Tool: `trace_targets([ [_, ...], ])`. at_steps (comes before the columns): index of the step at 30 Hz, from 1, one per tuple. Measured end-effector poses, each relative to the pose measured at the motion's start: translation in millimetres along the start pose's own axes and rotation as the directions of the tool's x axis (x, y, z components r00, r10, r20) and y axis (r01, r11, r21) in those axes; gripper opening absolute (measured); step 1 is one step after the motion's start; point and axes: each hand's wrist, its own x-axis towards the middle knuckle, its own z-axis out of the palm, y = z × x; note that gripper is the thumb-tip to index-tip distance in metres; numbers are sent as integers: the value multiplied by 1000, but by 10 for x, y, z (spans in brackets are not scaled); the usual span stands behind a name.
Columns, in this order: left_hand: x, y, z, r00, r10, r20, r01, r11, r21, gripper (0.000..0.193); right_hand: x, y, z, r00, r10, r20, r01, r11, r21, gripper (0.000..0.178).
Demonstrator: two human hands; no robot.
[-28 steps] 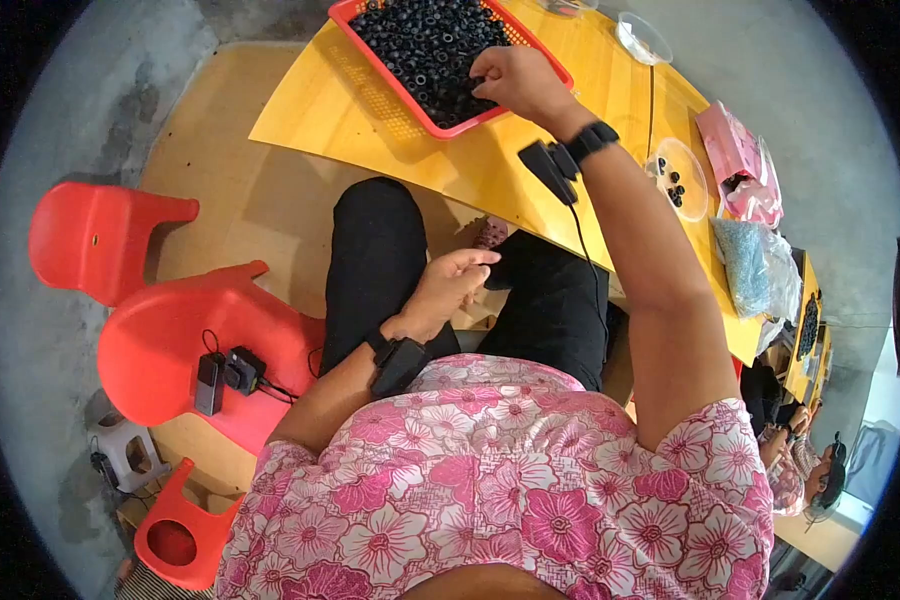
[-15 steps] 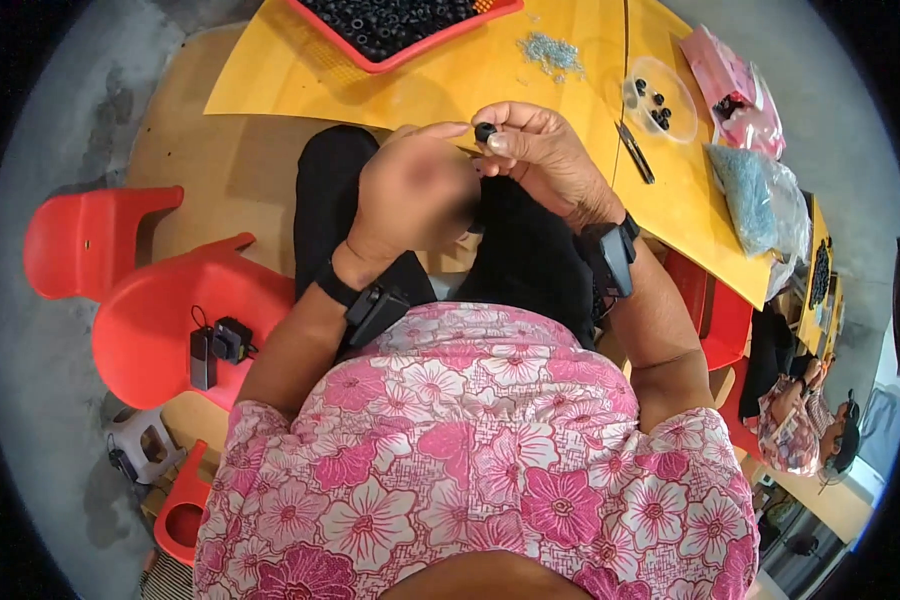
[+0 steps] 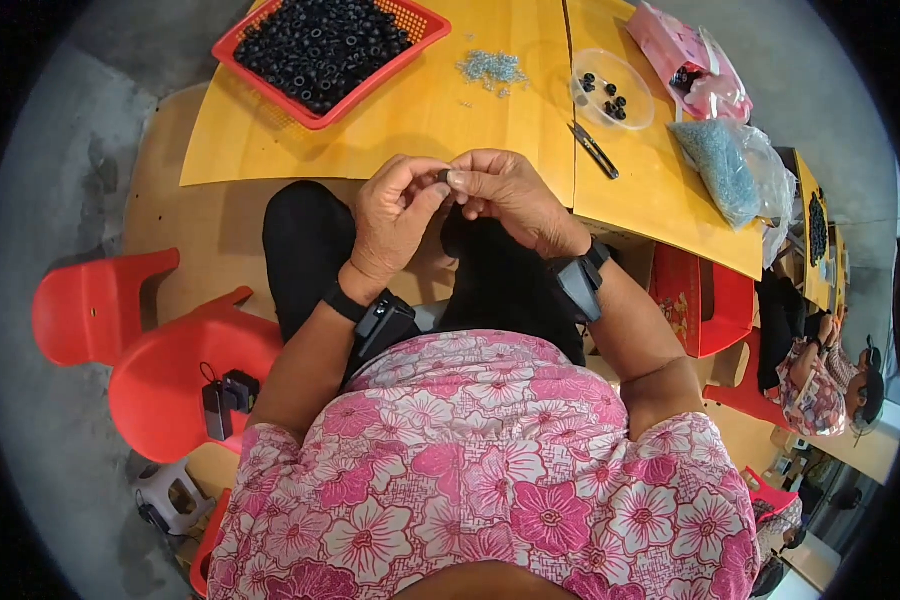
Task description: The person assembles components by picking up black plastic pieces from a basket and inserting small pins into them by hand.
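Note:
My left hand [image 3: 395, 215] and my right hand [image 3: 515, 200] meet in front of my lap, just short of the table's near edge. Thumbs and index fingers of both hands pinch together around a small round black part [image 3: 443, 176]. Fingertips cover most of it. On the table beyond, a red plastic basket [image 3: 432, 32] holds a heap of small black ring-shaped parts [image 3: 320, 50]. Right of it lies a loose pile of small clear pieces [image 3: 492, 67]. Several black parts sit in a round clear container [image 3: 638, 85].
A black snips-like tool [image 3: 595, 150] lies on the yellow table [image 3: 370, 140] near the container. At the right are a bag of bluish small pieces [image 3: 720, 170] and a pink bag [image 3: 685, 55]. Red chairs [image 3: 160, 380] stand at my left; other people [image 3: 820, 385] sit far right.
The view has shifted, so more of the basket shows. My left hand has turned and its fingers now close on the black part beside my right fingers, which held it before.

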Motion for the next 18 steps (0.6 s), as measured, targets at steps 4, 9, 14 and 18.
trace_targets([
  [4,-12,-187,21,981,-193,23,193,951,-241,14,278,5,-270,947,-272,-173,132,818,-559,17],
  [9,-62,-353,-14,968,-244,53,244,883,-401,13,663,-80,-505,736,-671,-95,115,263,-958,24],
  [14,-43,-423,-71,968,-244,54,243,865,-438,12,915,-88,-544,724,-688,-47,53,124,-991,25],
  [18,-55,-424,-93,965,-256,60,256,859,-443,12,932,-81,-528,755,-656,16,7,-15,-1000,14],
])
